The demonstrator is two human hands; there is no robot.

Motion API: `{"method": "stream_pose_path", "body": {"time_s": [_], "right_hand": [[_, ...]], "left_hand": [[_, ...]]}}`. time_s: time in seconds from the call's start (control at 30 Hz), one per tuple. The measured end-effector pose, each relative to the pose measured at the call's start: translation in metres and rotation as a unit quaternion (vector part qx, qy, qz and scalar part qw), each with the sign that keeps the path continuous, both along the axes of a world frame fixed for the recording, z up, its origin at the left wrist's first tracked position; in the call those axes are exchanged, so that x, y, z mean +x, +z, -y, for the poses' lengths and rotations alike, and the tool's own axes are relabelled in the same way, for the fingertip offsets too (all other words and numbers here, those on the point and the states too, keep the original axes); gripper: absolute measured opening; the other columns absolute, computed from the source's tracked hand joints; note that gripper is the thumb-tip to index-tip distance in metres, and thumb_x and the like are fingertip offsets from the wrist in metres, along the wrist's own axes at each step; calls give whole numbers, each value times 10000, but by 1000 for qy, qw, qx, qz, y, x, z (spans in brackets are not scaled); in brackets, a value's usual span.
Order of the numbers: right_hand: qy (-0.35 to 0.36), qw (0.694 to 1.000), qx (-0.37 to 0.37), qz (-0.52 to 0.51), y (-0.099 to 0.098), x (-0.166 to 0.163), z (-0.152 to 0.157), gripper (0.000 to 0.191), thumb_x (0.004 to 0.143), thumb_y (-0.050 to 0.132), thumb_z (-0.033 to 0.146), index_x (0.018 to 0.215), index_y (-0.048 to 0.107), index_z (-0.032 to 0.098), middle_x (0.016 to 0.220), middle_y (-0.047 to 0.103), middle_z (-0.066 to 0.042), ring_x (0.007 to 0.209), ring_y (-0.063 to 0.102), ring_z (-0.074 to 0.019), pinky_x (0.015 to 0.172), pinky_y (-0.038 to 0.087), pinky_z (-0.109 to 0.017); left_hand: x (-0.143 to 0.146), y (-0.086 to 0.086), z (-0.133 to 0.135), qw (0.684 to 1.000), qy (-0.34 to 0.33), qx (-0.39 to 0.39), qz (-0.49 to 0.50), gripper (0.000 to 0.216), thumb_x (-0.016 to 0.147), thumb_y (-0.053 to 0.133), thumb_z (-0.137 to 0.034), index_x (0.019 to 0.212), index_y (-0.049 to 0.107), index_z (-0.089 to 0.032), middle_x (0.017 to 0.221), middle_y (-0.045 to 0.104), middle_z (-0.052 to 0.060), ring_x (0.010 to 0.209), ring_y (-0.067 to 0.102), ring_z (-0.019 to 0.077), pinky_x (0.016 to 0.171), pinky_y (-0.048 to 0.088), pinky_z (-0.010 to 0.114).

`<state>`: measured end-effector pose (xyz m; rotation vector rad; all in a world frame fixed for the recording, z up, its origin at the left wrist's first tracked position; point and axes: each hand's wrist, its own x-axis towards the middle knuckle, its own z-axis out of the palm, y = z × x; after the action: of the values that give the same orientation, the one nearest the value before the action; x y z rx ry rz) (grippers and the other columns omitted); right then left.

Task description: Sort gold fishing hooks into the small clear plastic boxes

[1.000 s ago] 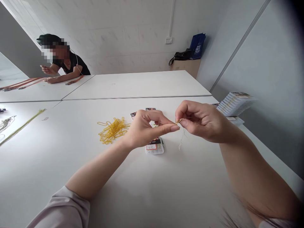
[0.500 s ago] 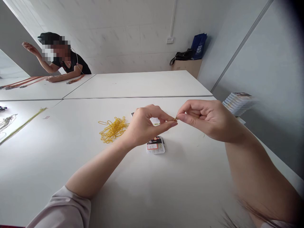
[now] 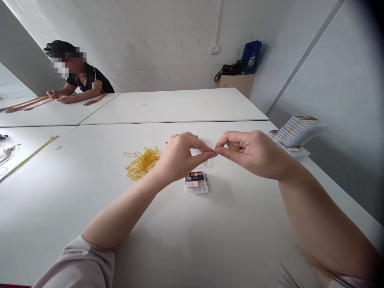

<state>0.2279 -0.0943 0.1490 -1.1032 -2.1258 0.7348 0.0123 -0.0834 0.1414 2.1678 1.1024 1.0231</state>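
Observation:
My left hand (image 3: 183, 158) is closed in a pinch, thumb against forefinger. Its tips meet those of my right hand (image 3: 253, 154), also pinched, above the white table. A yellow strand (image 3: 236, 149) shows inside the curled fingers of my right hand. Whatever lies between the left fingertips is too small to make out. Just beneath them shows a small dark hook-shaped piece (image 3: 205, 163). A clear plastic box (image 3: 196, 183) with a black and red label lies below the hands. Left of my left wrist is a heap of yellow loops (image 3: 142, 163).
Stacked clear boxes (image 3: 298, 131) stand at the table's right edge. A bundle of yellow-green strands (image 3: 33, 156) lies at the left. Across the table sits a co-worker (image 3: 87, 82) beside orange cords (image 3: 27, 104). A carton (image 3: 237, 83) with bags stands by the wall.
My right hand has shifted left and its fingertips have come against the left ones. More of the stacked boxes shows. The co-worker's raised hand has come down to the table.

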Motion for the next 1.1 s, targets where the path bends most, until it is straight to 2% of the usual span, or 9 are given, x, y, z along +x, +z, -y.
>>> {"method": "stream_pose_path", "body": {"time_s": [0.1,0.27,0.37,0.5,0.63,0.8,0.93,1.0,1.1], "right_hand": [[-13,1000,16,-4,-3,1,-2,222,946,644,436,872,695,233,542,247,69,488,221,-98,467,169,-288],[-51,995,85,-19,-3,4,-3,145,926,670,344,829,685,237,567,233,57,507,216,-110,488,195,-303],[-74,992,90,-45,-2,10,-7,164,906,689,343,792,657,231,566,244,53,501,218,-110,475,189,-303],[-159,987,2,16,-2,27,-23,180,884,691,340,766,614,228,527,257,66,475,233,-107,472,199,-298],[-240,962,-93,95,-10,46,-46,123,839,687,295,790,597,227,532,348,63,483,291,-115,510,230,-301],[-228,944,-161,175,-31,62,-71,72,838,629,272,803,587,225,767,587,5,639,461,-147,616,328,-295],[-270,877,-175,358,-43,65,-75,124,801,608,176,713,529,211,820,617,-46,657,475,-182,610,299,-323],[-242,908,-132,315,-42,55,-69,126,841,590,220,723,547,212,826,631,-49,655,481,-181,603,302,-321],[-138,983,-67,102,-32,29,-52,219,933,555,402,894,672,221,956,696,-47,810,584,-201,687,402,-311]], "left_hand": [[-1,-1,-3,1000,13,23,-13,233,815,740,-434,703,761,-232,761,745,38,757,645,187,648,466,307],[-3,-1,-8,999,17,47,15,215,803,746,-407,711,747,-212,786,756,41,750,658,178,691,481,309],[-7,0,-12,998,25,53,32,209,798,744,-392,702,739,-206,769,751,43,714,653,173,674,486,310],[-14,6,-16,996,46,65,39,180,780,744,-346,682,722,-197,737,739,36,688,638,163,636,481,294],[-21,12,-19,993,82,82,38,166,757,747,-324,659,707,-196,714,719,22,682,620,151,629,481,283],[-23,14,-19,991,97,91,32,142,748,739,-312,663,700,-206,739,718,14,727,632,163,656,491,296],[-22,13,-19,992,90,76,37,144,752,744,-311,669,703,-201,744,723,21,730,637,166,679,490,308],[-20,11,-19,995,76,61,30,149,756,750,-325,681,714,-201,756,732,26,731,641,167,693,487,314],[-15,7,-18,998,55,37,17,179,767,745,-360,686,726,-201,763,742,33,739,651,174,707,484,321]]}}
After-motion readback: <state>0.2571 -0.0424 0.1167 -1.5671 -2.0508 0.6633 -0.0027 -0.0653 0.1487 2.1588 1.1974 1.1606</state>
